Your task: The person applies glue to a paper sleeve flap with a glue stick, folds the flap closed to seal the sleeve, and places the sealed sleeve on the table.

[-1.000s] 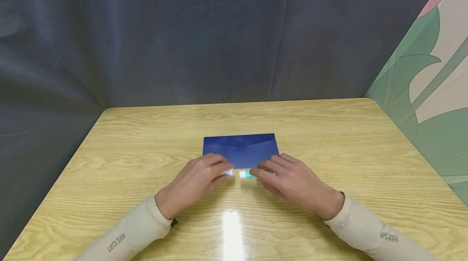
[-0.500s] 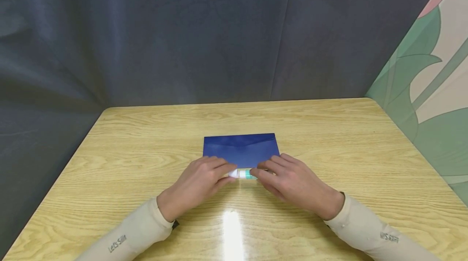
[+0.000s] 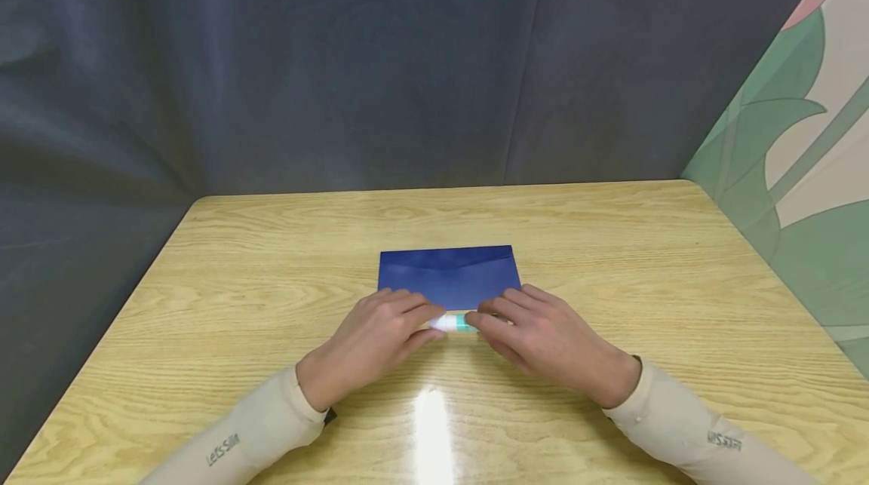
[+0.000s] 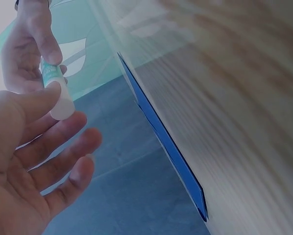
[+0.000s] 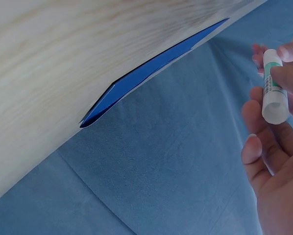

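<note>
A glue stick (image 3: 463, 323) with a green-and-white label lies sideways between both hands, just in front of a blue envelope (image 3: 444, 274). My right hand (image 3: 543, 338) grips its body between thumb and fingers. At the other end, the thumb and forefinger of my left hand (image 3: 380, 334) pinch the white cap (image 4: 62, 106), which meets the body with no gap showing. In the right wrist view, the tube's open-looking round base (image 5: 275, 111) faces the camera. The left hand's other fingers spread loosely away from the cap.
The envelope lies flat on the wooden table (image 3: 271, 259), its flap side up. A dark cloth (image 3: 366, 70) hangs behind and at the left, and a curtain with a leaf pattern (image 3: 808, 168) hangs at the right.
My left hand has moved right with the cap, closing the gap to the glue stick's body. The right hand and the envelope have stayed in place.
</note>
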Action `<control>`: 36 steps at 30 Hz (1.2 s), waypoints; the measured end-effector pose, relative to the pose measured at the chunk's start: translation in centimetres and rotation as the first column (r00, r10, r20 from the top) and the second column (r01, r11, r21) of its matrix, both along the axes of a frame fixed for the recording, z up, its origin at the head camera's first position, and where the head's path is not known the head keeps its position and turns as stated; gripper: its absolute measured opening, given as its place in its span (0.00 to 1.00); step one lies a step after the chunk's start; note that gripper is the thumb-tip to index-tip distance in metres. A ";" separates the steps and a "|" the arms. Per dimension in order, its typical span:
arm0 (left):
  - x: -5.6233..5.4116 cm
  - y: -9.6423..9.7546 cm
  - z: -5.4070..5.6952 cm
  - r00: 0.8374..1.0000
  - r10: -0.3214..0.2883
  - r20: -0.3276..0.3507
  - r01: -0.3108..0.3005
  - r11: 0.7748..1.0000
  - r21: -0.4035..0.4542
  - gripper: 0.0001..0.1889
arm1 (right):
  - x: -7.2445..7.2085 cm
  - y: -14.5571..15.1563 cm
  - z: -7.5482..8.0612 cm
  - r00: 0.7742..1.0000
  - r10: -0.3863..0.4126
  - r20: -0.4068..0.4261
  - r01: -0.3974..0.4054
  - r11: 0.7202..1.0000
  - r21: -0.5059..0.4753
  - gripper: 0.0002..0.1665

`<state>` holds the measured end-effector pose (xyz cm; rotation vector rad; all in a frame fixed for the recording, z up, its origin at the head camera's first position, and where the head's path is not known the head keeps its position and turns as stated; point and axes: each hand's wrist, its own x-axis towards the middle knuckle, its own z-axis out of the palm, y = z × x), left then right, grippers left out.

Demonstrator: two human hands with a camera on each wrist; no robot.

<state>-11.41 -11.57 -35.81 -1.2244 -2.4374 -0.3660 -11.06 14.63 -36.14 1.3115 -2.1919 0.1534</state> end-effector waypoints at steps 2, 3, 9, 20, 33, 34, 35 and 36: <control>0.0 0.1 0.0 1.000 0.002 0.007 -0.002 1.000 0.002 0.12 | 0.0 0.0 0.0 1.000 0.001 0.001 -0.001 1.000 0.000 0.20; 0.0 0.1 0.0 1.000 0.002 0.008 -0.002 1.000 0.002 0.12 | 0.0 0.0 0.0 1.000 0.002 0.001 -0.002 1.000 -0.001 0.20; 0.2 0.3 0.1 1.000 -0.003 0.006 0.003 1.000 0.004 0.12 | 0.0 0.0 0.0 1.000 0.003 -0.003 -0.004 1.000 -0.009 0.20; 0.1 0.3 -0.1 0.993 -0.058 -0.105 0.060 0.998 0.011 0.11 | 0.1 -0.3 -0.1 0.999 0.038 0.000 -0.038 0.999 -0.031 0.19; 0.3 0.3 0.0 0.994 -0.061 -0.093 0.063 0.998 0.023 0.11 | 0.2 -0.1 -0.1 0.998 0.054 0.034 -0.053 0.997 -0.052 0.14; 0.3 0.3 0.0 0.995 -0.056 -0.078 0.057 0.998 0.012 0.11 | 0.1 -0.1 -0.1 0.998 0.055 0.037 -0.053 0.997 -0.056 0.13; 0.3 0.3 0.0 0.997 -0.047 -0.063 0.047 0.999 -0.010 0.12 | 0.1 0.0 -0.1 0.998 0.058 0.037 -0.055 0.997 -0.062 0.13; 0.3 0.3 -0.1 0.998 -0.037 -0.046 0.036 0.999 -0.036 0.14 | 0.1 0.0 -0.1 0.998 0.061 0.033 -0.058 0.996 -0.069 0.12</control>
